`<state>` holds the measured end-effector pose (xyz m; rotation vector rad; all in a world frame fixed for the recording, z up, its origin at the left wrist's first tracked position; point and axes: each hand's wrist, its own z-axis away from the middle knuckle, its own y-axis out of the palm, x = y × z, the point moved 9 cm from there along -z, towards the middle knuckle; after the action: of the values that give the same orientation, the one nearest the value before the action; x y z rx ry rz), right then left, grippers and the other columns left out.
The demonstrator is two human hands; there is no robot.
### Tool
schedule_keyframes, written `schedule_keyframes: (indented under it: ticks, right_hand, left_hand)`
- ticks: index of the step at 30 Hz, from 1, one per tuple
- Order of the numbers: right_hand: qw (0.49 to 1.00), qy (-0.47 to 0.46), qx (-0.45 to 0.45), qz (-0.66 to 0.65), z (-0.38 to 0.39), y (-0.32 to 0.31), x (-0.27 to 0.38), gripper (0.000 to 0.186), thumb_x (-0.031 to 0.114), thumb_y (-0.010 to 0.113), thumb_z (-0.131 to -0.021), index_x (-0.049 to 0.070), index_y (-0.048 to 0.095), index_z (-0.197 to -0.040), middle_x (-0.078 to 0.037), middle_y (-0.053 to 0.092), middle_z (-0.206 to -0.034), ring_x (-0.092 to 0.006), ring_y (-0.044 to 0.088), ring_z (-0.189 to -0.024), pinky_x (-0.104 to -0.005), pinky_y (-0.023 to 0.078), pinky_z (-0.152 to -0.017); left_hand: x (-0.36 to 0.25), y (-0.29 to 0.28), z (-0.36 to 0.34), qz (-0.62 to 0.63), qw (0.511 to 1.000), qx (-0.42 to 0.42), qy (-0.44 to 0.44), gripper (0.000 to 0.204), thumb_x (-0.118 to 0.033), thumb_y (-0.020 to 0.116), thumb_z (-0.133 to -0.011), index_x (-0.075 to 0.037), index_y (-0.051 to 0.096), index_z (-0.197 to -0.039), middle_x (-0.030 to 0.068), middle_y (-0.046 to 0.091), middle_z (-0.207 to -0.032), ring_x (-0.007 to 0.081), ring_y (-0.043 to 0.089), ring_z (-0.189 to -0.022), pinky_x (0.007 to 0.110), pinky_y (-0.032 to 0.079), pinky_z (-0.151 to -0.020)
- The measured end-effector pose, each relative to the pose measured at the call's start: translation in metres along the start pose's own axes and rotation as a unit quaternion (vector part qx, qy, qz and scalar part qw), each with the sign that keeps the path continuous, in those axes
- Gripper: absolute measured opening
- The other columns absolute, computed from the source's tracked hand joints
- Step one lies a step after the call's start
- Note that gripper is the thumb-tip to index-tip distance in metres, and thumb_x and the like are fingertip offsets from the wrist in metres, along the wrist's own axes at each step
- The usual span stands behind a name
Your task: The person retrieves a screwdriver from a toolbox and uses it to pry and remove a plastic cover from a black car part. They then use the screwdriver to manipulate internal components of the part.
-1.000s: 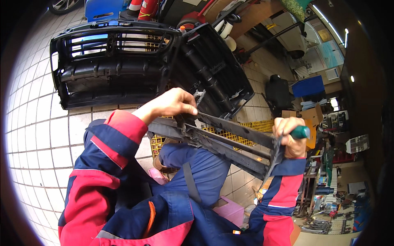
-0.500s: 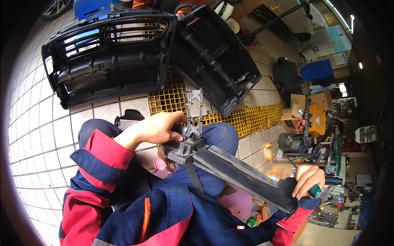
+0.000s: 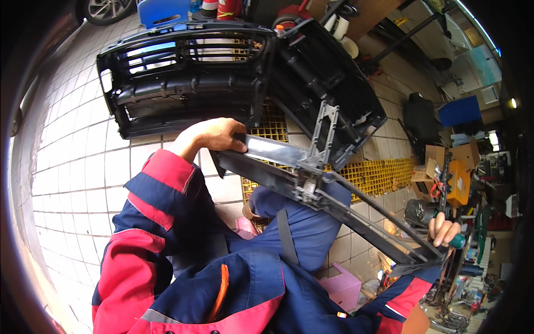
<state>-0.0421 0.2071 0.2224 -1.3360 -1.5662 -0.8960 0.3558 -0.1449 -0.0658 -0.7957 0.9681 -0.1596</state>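
Observation:
My left hand (image 3: 221, 133) grips the upper left end of a long dark plastic slatted assembly (image 3: 370, 228), beside a shiny strip (image 3: 272, 150). A grey lattice bracket (image 3: 325, 131) rises from its middle, where there is a small mechanism (image 3: 308, 181). My right hand (image 3: 443, 229) is closed at the far right end, round a green tool handle (image 3: 457, 241); whether it also grips the assembly is partly hidden. The assembly lies slanting over my bent leg (image 3: 300, 228).
Two large black plastic car panels (image 3: 183, 106) (image 3: 317, 67) stand ahead on tiles and a yellow grate (image 3: 378, 178). A blue seat (image 3: 158, 12) and car wheel (image 3: 108, 8) are behind. A pink step stool (image 3: 339, 286), cardboard boxes (image 3: 461, 153) and cluttered tools are at right.
My left hand has shifted onto the outer left end and risen since half a second ago. The assembly has turned, showing more of its left half and shiny strip. The view has shifted slightly.

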Motion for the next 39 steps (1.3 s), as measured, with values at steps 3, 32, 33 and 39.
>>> schedule_keyframes:
  ticks: [3,32,33,39]
  right_hand:
    - [0.998,-0.038,0.007,-0.058,0.006,-0.032,-0.003,0.022,0.017,0.083,-0.098,0.006,0.066,-0.107,-0.010,0.073,-0.090,-0.0157,0.049,-0.079,-0.0277,0.042,-0.067]
    - [0.897,-0.020,-0.439,-0.043,0.001,-0.196,-0.090,0.032,0.029,0.071,-0.105,0.010,0.066,-0.131,-0.007,0.071,-0.107,-0.0195,0.067,-0.102,-0.0367,0.057,-0.088]
    - [0.907,0.010,-0.420,-0.021,-0.015,-0.201,-0.105,0.036,0.028,0.074,-0.104,0.010,0.067,-0.134,-0.009,0.074,-0.115,-0.0202,0.072,-0.106,-0.0366,0.059,-0.088]
    - [0.766,0.174,-0.537,0.307,-0.087,-0.206,-0.183,0.022,0.003,0.081,-0.093,0.005,0.076,-0.115,0.000,0.074,-0.096,-0.0120,0.067,-0.080,-0.0264,0.056,-0.077]
  left_hand:
    - [0.025,-0.021,0.004,0.084,0.993,-0.077,-0.032,0.042,-0.027,0.080,-0.096,0.001,0.074,-0.127,0.0235,0.077,-0.124,0.0376,0.074,-0.114,0.044,0.058,-0.099]
    - [0.028,-0.148,0.066,0.540,0.793,-0.210,0.186,0.058,-0.033,0.082,-0.083,-0.009,0.068,-0.134,0.0057,0.073,-0.120,0.0217,0.067,-0.114,0.039,0.051,-0.107]
    - [0.032,-0.163,0.085,0.543,0.785,-0.266,0.132,0.054,-0.034,0.080,-0.084,-0.009,0.070,-0.131,0.0052,0.073,-0.117,0.0207,0.067,-0.110,0.037,0.052,-0.103]
    - [-0.050,-0.255,0.155,0.342,0.857,-0.365,0.126,0.038,-0.032,0.077,-0.084,-0.006,0.068,-0.111,0.0013,0.065,-0.094,0.0140,0.062,-0.087,0.029,0.048,-0.081]
